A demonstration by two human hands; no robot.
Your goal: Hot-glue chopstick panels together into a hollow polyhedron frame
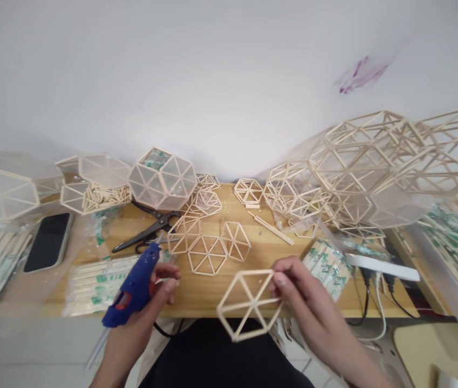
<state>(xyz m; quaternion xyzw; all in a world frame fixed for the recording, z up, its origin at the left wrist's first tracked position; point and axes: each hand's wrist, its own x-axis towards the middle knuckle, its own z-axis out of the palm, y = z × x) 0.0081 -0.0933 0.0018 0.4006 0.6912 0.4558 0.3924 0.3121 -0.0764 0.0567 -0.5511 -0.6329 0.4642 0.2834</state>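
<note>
A plain white wall (196, 70) fills the far side, with a purple smear (360, 73) at its upper right. A light wooden desk (200, 293) stands against it under soft, even light.

The place was a small handcraft workstation, indoors, set against a plain white wall (212, 81). A wooden table (269, 253) carried glued stick hexagons (207, 254) and stacked lattice structures (374, 161), with wrapped packs of sticks (95, 283) on both sides. Black scissors (148, 231), a blue glue gun (134, 288) and a power strip (382, 268) with plugged cables were present. A phone (48, 241) lay at the left.
</note>
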